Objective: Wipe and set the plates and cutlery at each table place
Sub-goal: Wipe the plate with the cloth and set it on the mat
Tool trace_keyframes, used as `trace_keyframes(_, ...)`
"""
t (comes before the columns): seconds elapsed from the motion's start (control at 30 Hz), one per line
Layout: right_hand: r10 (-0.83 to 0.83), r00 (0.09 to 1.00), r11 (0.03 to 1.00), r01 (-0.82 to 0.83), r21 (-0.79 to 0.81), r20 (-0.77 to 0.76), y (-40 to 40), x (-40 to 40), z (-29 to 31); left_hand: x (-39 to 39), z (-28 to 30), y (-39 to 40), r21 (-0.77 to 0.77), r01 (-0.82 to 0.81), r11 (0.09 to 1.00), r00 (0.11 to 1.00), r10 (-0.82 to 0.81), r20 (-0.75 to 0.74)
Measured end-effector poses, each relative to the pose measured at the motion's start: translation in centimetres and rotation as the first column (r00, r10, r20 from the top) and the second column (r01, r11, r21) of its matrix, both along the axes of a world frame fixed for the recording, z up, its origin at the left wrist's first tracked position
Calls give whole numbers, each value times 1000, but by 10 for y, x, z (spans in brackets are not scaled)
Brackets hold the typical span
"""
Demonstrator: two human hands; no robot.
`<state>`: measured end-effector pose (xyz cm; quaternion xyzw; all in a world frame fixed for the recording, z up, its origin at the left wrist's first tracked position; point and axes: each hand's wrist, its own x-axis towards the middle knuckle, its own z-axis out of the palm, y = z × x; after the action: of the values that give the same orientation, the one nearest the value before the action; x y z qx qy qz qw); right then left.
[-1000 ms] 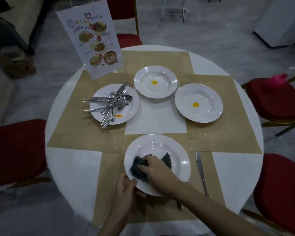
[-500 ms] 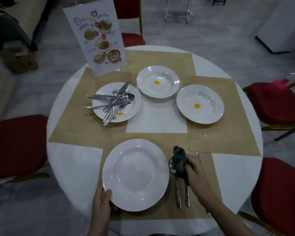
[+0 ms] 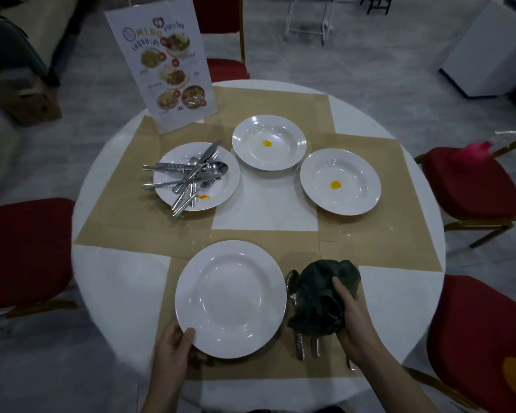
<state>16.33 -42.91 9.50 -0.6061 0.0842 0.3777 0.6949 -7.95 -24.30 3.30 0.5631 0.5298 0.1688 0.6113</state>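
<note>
I look down on a round white tabletop with tan paper mats. My left hand pinches the near-left rim of a clean white plate lying flat on the mat in front of me, thumb on top of the rim. Just right of that plate, my right hand grips a dark cloth, bunched over cutlery that lies beside the plate; a spoon bowl and handle ends stick out from under the cloth. Farther away are three more plates: the left one carries a heap of utensils, and the other two each have a yellow spot. A menu card stands at the far left.
</note>
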Motion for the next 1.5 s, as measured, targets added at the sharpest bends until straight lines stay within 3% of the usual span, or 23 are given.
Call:
trace_keyframes(0.1,-15,999,996,18,-89,33,-9,5,-5,3,0,0,40,5,999,996,-1,-84)
trace_keyframes(0.3,47,997,987,-37,-159,60,-21,23,-7,7,18,5,331,-98,939,945,191,-264)
trace_keyframes(0.47,77,996,994,-81,-74,-51,-29,37,-4,27,35,-9,483,48,874,942,122,-314)
trace_keyframes(0.57,193,981,979,-195,-64,-38,-33,46,3,48,42,-30,519,101,849,942,87,-325)
trace_keyframes(0.83,435,895,898,-424,-119,98,-62,86,11,116,55,-111,456,202,867,941,-43,-336)
trace_keyframes(1.1,474,879,870,-460,-177,50,-88,131,13,170,51,-172,329,237,914,951,-149,-272)
trace_keyframes(1.37,517,849,834,-470,-289,110,-79,168,19,219,44,-159,309,252,917,960,-196,-202)
trace_keyframes(1.5,541,822,829,-488,-273,177,-61,192,32,245,45,-144,289,212,934,971,-167,-174)
